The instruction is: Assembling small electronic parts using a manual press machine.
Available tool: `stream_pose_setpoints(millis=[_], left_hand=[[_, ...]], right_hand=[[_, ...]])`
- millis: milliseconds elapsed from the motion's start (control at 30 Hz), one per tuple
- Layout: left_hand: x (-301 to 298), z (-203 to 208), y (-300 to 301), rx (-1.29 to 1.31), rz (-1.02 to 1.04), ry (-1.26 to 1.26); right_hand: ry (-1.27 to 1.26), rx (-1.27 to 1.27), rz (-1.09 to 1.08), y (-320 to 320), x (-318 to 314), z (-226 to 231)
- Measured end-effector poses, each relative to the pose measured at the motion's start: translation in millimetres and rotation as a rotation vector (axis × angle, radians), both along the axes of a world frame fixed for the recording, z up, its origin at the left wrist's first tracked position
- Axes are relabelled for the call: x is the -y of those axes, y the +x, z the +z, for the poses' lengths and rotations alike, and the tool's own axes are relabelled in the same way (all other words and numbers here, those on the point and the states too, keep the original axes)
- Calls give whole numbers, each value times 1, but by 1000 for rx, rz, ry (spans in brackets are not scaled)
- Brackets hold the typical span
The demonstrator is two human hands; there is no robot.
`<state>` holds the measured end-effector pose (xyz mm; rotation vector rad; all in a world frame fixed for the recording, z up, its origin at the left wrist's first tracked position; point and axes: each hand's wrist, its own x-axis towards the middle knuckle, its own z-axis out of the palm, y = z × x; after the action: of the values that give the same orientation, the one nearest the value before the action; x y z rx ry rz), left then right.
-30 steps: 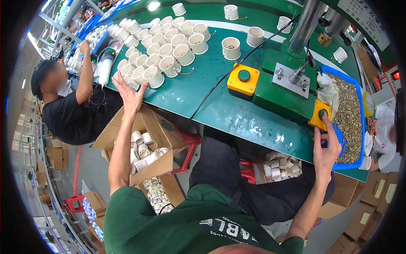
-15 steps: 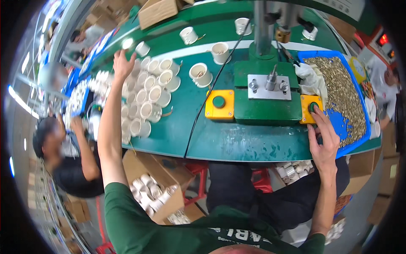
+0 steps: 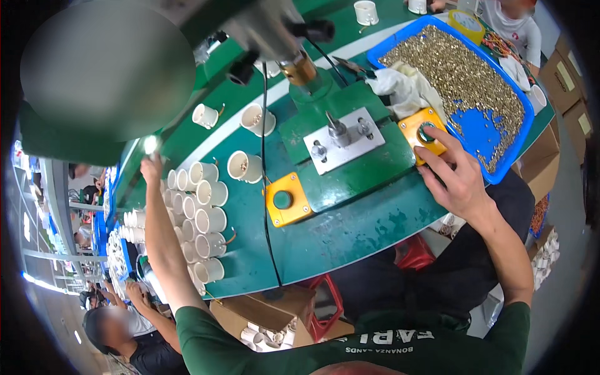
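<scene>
My left hand (image 3: 151, 167) reaches out past a cluster of white cup-shaped parts (image 3: 210, 220); its fingers are small and hard to make out beside a bright glare. At the right, my right hand (image 3: 459, 178) has its fingers apart, with fingertips on the green button (image 3: 427, 132) of a yellow switch box (image 3: 412, 124) and the thumb near the box's side. Between the hands stands a green bench press (image 3: 369, 165) with a metal plate and upright pin (image 3: 337, 129). A second yellow switch box (image 3: 289, 209) sits at its left, untouched.
A blue tray (image 3: 373, 55) of small brass-coloured pieces lies at the right, beside a white cloth (image 3: 406, 87). More white cups (image 3: 245, 166) stand behind. A black cable (image 3: 267, 237) crosses the bench. Cartons (image 3: 262, 309) sit below; a co-worker (image 3: 119, 331) is at the left.
The whole view has turned and shifted, bringing the press head large into the upper left. My left hand's fingers, spread before, are now less distinct. My right hand stays at the yellow switch box.
</scene>
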<state>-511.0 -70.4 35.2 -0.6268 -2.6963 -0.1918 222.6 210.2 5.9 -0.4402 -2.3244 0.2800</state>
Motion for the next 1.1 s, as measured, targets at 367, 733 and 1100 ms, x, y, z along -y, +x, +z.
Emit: stream_pose_setpoints(millis=[367,733,1100], left_hand=[[-91,44,368,1258,-990,1086],[-168,33,456,1325,-1016,1324],[-179,37,469,1281,-989,1325]], right_hand=[[-134,37,49,7,2,4],[-193,102,125,20,3,8],[-191,136,129,26,4,11]])
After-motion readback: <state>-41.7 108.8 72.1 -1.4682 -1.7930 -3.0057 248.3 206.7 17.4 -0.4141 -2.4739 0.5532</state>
